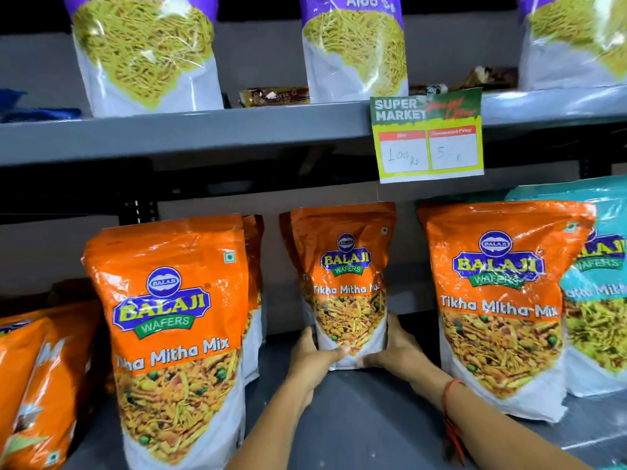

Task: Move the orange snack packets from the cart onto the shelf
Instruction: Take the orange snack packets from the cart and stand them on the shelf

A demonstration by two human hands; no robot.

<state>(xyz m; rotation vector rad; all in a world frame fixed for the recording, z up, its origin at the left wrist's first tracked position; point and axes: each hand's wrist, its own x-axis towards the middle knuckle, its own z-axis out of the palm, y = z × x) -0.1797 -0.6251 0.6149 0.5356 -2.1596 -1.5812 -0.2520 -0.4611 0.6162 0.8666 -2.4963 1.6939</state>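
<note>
At nine o'clock on the grey shelf (356,418) stands one orange packet (176,334). Toward six o'clock, my left hand (310,356) and right hand (397,347) clasp the base of an upright middle packet (344,283) resting there. Another orange one (498,300) stands at three o'clock.

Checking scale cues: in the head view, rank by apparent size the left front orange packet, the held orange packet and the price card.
1. Left front orange packet, nearest the camera.
2. Held orange packet, set further back.
3. Price card.
</note>
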